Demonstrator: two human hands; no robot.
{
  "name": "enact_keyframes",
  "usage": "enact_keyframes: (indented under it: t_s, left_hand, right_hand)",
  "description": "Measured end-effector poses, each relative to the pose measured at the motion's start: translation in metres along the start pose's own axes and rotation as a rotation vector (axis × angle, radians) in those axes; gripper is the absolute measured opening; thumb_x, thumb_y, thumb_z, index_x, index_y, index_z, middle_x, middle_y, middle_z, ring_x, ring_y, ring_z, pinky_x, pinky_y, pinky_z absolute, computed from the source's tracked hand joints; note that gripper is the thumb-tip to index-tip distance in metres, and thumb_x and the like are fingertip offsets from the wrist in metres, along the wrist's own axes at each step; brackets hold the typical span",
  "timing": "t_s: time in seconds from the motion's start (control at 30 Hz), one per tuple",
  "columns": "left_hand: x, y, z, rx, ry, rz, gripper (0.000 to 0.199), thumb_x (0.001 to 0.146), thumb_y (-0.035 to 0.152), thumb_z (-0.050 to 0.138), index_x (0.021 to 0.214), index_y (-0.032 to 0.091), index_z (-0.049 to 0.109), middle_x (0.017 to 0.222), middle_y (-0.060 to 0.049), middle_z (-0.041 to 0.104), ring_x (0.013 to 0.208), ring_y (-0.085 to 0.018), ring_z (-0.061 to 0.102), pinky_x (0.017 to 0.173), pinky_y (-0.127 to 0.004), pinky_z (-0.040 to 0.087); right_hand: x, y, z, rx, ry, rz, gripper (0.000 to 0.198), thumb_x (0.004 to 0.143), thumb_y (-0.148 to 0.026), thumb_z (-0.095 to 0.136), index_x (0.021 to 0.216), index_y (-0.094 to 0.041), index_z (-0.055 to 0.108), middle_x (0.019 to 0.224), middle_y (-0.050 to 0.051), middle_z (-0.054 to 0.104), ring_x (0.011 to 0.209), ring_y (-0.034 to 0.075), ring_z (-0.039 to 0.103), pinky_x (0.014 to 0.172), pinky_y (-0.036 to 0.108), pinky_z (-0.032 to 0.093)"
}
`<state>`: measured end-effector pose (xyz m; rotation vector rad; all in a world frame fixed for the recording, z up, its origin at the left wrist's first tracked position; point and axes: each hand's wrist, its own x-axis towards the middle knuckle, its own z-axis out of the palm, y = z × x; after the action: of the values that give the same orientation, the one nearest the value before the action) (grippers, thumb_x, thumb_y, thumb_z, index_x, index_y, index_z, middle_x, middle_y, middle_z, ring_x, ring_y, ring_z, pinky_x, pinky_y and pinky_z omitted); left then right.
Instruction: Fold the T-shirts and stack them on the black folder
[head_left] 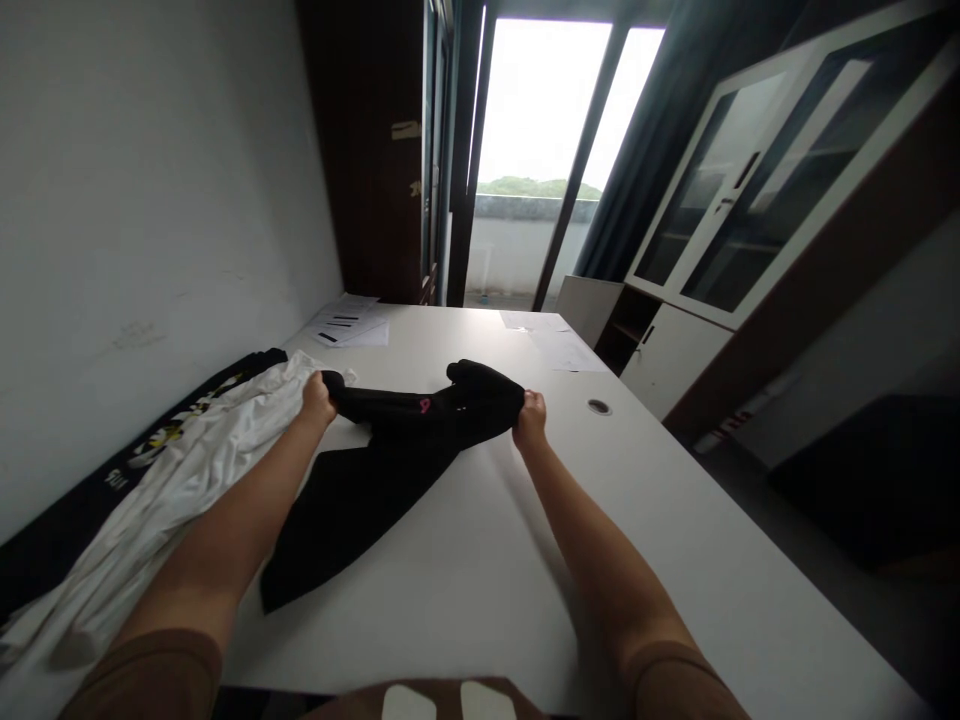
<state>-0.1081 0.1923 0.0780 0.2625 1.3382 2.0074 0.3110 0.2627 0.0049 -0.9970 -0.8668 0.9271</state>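
The left hand (pixel 318 400) is closed on one end of a black garment (pixel 397 440), its fingertips lost behind the dark cloth, and the right hand (pixel 531 415) pinches the opposite end, most of its fingers likewise out of sight. The garment is stretched between the two hands above a white table (pixel 465 580), its lower part slanting down toward the near left; the folds merge into one black mass, so which kind of clothing it is cannot be told. A small pink mark shows on it, too small to read. Left of it, partly covered by the left forearm, lies a heap of crumpled white cloth (pixel 217 455), and beyond that, against the wall, dark cloth (pixel 45 515) with yellow and white print, half buried and cut off at the left edge. Printed sheets (pixel 360 328) lie at the table's far left corner, their text illegible, with pale papers (pixel 562 350) at the far right washed out by glare. Near the right edge is a round cable grommet (pixel 599 407). Farther off, a white cabinet (pixel 806 130) has glass doors whose contents are obscured by reflections, and a glass door (pixel 547 100) is overexposed. The lower right is too dark to make out.
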Motion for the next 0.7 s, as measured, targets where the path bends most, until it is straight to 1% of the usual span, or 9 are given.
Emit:
enact_keyframes:
  t_s: [0.1, 0.2, 0.3, 0.37, 0.43, 0.5, 0.57, 0.63, 0.7]
  left_hand:
    - [0.021, 0.031, -0.020, 0.032, 0.072, 0.091, 0.040, 0.099, 0.039, 0.065, 0.131, 0.016, 0.060, 0.129, -0.011, 0.063, 0.109, -0.024, 0.065, 0.092, -0.045, 0.058]
    - [0.030, 0.044, -0.032, 0.120, 0.098, 0.131, 0.040, 0.099, 0.037, 0.065, 0.133, 0.016, 0.059, 0.132, -0.011, 0.061, 0.112, -0.024, 0.065, 0.094, -0.046, 0.057]
    - [0.025, 0.029, -0.037, 0.268, 0.079, 0.076, 0.039, 0.101, 0.040, 0.061, 0.133, 0.018, 0.058, 0.130, -0.011, 0.062, 0.107, -0.023, 0.066, 0.088, -0.044, 0.059]
    - [0.016, 0.008, -0.037, 0.389, 0.038, 0.015, 0.037, 0.101, 0.044, 0.059, 0.128, 0.020, 0.058, 0.123, -0.012, 0.066, 0.098, -0.023, 0.068, 0.079, -0.041, 0.060]
    - [0.005, -0.016, -0.035, 0.517, -0.033, -0.043, 0.037, 0.094, 0.046, 0.067, 0.118, 0.019, 0.061, 0.110, -0.012, 0.070, 0.085, -0.024, 0.071, 0.071, -0.039, 0.059]
    - [-0.003, -0.037, -0.031, 0.641, -0.121, -0.081, 0.039, 0.084, 0.047, 0.077, 0.103, 0.016, 0.064, 0.094, -0.010, 0.072, 0.074, -0.023, 0.071, 0.066, -0.036, 0.057]
    - [-0.007, -0.051, -0.025, 0.759, -0.188, -0.083, 0.040, 0.079, 0.050, 0.079, 0.091, 0.015, 0.066, 0.081, -0.010, 0.072, 0.069, -0.024, 0.071, 0.065, -0.035, 0.055]
    - [-0.006, -0.056, -0.016, 0.869, -0.222, -0.039, 0.040, 0.078, 0.054, 0.076, 0.082, 0.015, 0.066, 0.076, -0.011, 0.072, 0.074, -0.028, 0.073, 0.067, -0.035, 0.054]
    - [-0.001, -0.056, -0.007, 0.987, -0.239, 0.049, 0.037, 0.077, 0.053, 0.073, 0.077, 0.017, 0.065, 0.078, -0.015, 0.073, 0.089, -0.035, 0.074, 0.073, -0.038, 0.054]
  right_hand:
    - [0.023, 0.002, -0.030, -0.047, 0.083, -0.010, 0.026, 0.088, -0.050, 0.050, 0.088, -0.025, 0.043, 0.080, -0.004, 0.052, 0.073, 0.014, 0.054, 0.070, 0.027, 0.050]
    - [0.029, 0.008, -0.047, -0.214, 0.098, -0.013, 0.019, 0.089, -0.042, 0.048, 0.085, -0.025, 0.042, 0.081, -0.002, 0.053, 0.079, 0.017, 0.057, 0.074, 0.031, 0.052]
    - [0.024, 0.006, -0.048, -0.493, 0.136, -0.088, 0.014, 0.089, -0.037, 0.048, 0.082, -0.026, 0.043, 0.085, 0.003, 0.056, 0.089, 0.022, 0.057, 0.085, 0.038, 0.052]
    - [0.017, -0.002, -0.039, -0.629, 0.128, -0.214, 0.011, 0.089, -0.036, 0.049, 0.087, -0.024, 0.050, 0.095, 0.008, 0.059, 0.099, 0.026, 0.056, 0.096, 0.043, 0.047]
    - [0.006, -0.011, -0.026, -0.751, 0.004, -0.394, 0.018, 0.091, -0.036, 0.048, 0.097, -0.021, 0.057, 0.107, 0.013, 0.062, 0.109, 0.028, 0.055, 0.104, 0.045, 0.042]
    - [-0.009, -0.018, -0.007, -0.894, -0.206, -0.557, 0.029, 0.095, -0.037, 0.047, 0.112, -0.019, 0.062, 0.119, 0.015, 0.063, 0.117, 0.029, 0.054, 0.110, 0.047, 0.037]
    - [-0.026, -0.020, 0.013, -1.046, -0.397, -0.626, 0.039, 0.097, -0.041, 0.050, 0.128, -0.021, 0.060, 0.131, 0.014, 0.063, 0.127, 0.031, 0.050, 0.117, 0.052, 0.027]
    - [-0.039, -0.017, 0.034, -1.228, -0.511, -0.658, 0.053, 0.095, -0.048, 0.055, 0.142, -0.023, 0.054, 0.144, 0.014, 0.056, 0.139, 0.035, 0.041, 0.121, 0.059, 0.013]
    - [-0.044, -0.012, 0.051, -1.377, -0.581, -0.658, 0.068, 0.092, -0.056, 0.060, 0.151, -0.024, 0.047, 0.152, 0.016, 0.050, 0.143, 0.038, 0.036, 0.121, 0.061, 0.007]
